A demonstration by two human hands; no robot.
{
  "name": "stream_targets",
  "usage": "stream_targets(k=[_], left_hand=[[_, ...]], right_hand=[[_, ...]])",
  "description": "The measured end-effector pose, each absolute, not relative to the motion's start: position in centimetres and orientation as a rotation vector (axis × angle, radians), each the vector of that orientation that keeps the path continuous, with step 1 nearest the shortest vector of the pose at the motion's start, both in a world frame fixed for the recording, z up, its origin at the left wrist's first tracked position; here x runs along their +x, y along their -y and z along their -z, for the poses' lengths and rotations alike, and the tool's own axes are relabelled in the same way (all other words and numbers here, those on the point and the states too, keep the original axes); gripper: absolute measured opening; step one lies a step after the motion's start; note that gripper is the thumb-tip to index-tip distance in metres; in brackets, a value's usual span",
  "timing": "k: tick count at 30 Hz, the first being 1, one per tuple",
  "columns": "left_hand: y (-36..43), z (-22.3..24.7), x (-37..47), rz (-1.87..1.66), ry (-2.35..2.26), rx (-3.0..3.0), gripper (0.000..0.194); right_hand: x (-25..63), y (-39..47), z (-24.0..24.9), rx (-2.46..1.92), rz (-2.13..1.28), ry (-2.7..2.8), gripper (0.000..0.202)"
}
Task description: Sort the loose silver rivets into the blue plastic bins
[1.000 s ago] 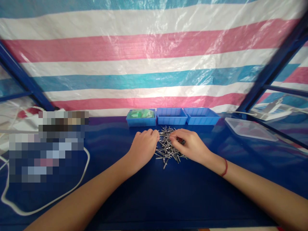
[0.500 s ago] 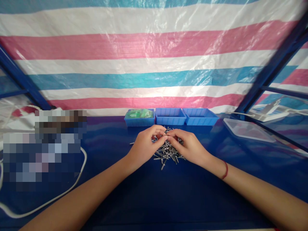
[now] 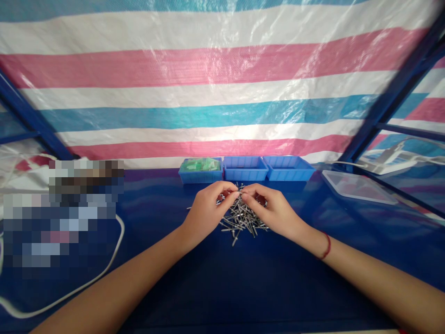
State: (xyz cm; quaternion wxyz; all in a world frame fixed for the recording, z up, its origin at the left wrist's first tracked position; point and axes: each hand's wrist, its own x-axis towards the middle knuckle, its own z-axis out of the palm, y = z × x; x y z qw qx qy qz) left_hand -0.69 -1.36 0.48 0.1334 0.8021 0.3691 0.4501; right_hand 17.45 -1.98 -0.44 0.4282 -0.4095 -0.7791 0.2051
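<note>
A loose heap of thin silver metal pins that look like blind rivets [image 3: 243,217] lies on the blue table, below and between my hands. My left hand [image 3: 211,204] pinches with thumb and forefinger just above the heap's far side. Close against it, my right hand [image 3: 271,202] pinches in the same way, the fingertips of both hands nearly meeting. A thin, light piece, apparently one of the rivets, spans the two pinches; the fingers hide most of it.
Behind the heap stand a blue bin with green packets [image 3: 200,170] and two more blue bins, the middle bin [image 3: 245,174] and the right bin [image 3: 290,174]. A clear plastic lid [image 3: 359,188] lies at right. A white cable [image 3: 116,250] loops at left beside a blurred-out area.
Both pinches stay together over the heap. My left fingers have closed in more, and the fingertips of both hands have shifted slightly.
</note>
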Motion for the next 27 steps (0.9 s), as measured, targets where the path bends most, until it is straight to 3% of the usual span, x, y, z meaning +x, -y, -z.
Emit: stream_targets(k=[14, 22, 27], left_hand=[[0.2, 0.1, -0.9, -1.061, -1.044, 2.337, 0.015], [0.6, -0.2, -0.8, -0.982, -1.103, 2.421, 0.028], [0.3, -0.4, -1.3, -1.064, -1.195, 2.342, 0.025]], right_hand=[[17.4, 2.5, 0.1, -0.932, -0.349, 1.948, 0.011], [18.0, 2.1, -0.2, -0.823, -0.047, 2.136, 0.014], [19.2, -0.2, -1.0, -1.019, 0.129, 2.013, 0.017]])
